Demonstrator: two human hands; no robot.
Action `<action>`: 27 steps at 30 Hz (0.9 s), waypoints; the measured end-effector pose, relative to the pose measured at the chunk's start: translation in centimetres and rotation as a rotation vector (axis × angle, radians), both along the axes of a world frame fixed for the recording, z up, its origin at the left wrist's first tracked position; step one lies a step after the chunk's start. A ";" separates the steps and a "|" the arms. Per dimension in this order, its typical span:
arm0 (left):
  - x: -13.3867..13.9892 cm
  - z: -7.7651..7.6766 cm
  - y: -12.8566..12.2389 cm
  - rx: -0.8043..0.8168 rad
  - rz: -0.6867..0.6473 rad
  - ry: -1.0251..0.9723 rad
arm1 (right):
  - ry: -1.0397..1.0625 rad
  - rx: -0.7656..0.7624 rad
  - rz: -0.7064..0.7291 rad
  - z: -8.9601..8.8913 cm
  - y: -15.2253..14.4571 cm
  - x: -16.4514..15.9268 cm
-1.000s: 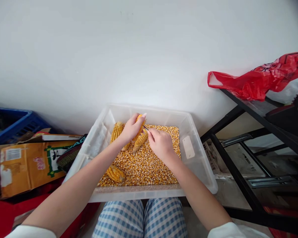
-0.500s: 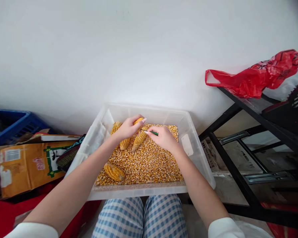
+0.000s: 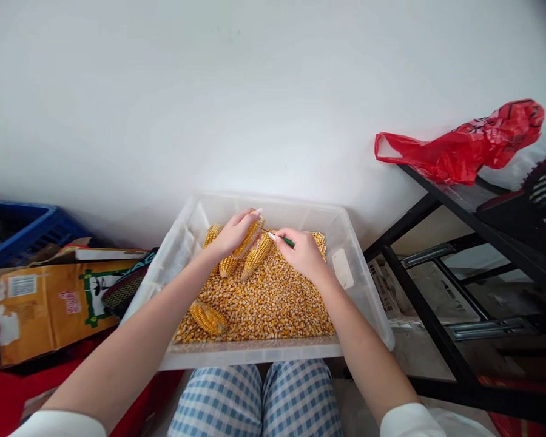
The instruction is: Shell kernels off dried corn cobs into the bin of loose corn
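Corn ear (image 3: pixel 250 235) sits in my left hand (image 3: pixel 236 234), over the back half of a translucent plastic bin (image 3: pixel 291 212). Loose kernels (image 3: pixel 273 309) spread across the bin. On them, a second ear (image 3: pixel 257 258) lies just beside the held one, on its right and nearer to me; a third (image 3: pixel 228 266) shows below my left hand, a fourth (image 3: pixel 213 233) beyond it, partly covered, and a fifth (image 3: pixel 208 318) near the front left corner. My held ear's long axis slants from near left to far right. From my right hand (image 3: pixel 303 250) it lies leftward and slightly farther off; my left is the nearer, wrapped around it. My right fingers grip a slim green-handled tool (image 3: pixel 288 241), its dark shaft pointing left at the ear's right side. Whether its tip touches, I cannot tell; my left hand hides the ear's left side.
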State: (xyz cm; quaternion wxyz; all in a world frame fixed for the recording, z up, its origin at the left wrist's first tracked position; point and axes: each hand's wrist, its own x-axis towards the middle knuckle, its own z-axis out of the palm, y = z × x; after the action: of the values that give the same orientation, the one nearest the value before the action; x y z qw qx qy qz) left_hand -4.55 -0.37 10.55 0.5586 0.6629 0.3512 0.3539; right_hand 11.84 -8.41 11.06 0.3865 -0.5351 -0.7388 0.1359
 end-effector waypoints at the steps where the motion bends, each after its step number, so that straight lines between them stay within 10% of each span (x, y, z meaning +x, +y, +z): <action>1: 0.0 0.1 -0.1 0.002 -0.002 0.004 | 0.000 0.013 -0.011 -0.1 0.0 -0.1; 27: -0.5 -0.3 -0.2 0.310 -0.071 0.285 | 0.057 -0.158 0.104 -0.3 0.5 0.5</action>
State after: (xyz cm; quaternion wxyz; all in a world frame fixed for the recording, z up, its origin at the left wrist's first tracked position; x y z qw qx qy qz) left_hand -5.02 -0.55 10.29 0.4069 0.7960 0.3445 0.2865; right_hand 12.38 -7.88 10.75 0.3564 -0.5207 -0.7413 0.2288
